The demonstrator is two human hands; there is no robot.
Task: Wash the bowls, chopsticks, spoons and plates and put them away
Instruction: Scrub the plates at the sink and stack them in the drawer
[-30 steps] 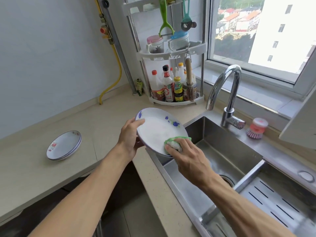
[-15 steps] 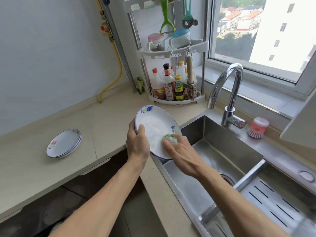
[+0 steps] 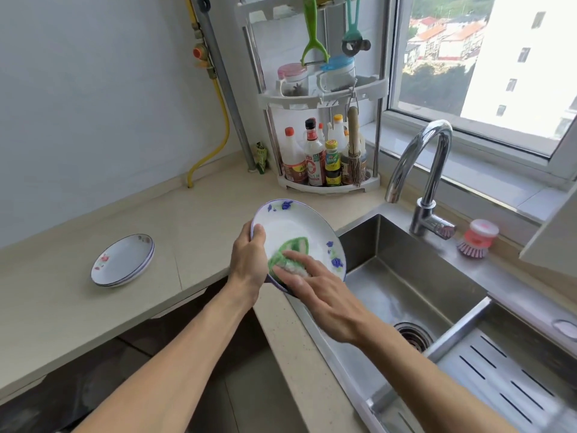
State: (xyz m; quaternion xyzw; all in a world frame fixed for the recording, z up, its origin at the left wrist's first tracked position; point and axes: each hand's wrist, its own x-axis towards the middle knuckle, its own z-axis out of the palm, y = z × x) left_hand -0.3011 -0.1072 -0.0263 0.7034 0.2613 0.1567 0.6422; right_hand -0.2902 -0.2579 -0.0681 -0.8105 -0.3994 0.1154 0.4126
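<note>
My left hand [image 3: 248, 260] grips the rim of the white blue-flowered plate [image 3: 299, 232], tilted at the steel sink's [image 3: 415, 285] corner; my right hand [image 3: 324, 295], fingers straight, presses the green sponge [image 3: 292, 256] on it; bottle labels [image 3: 313, 170] too small to read

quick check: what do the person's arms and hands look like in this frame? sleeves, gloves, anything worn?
Both forearms are bare as far as the frame shows: no sleeve in view. The left hand and right hand wear no gloves. No watch, bracelet or ring shows on either wrist or on the visible fingers. No markings or tape are visible. Upper arms lie outside the frame, so short sleeves higher up cannot be ruled out.
</note>
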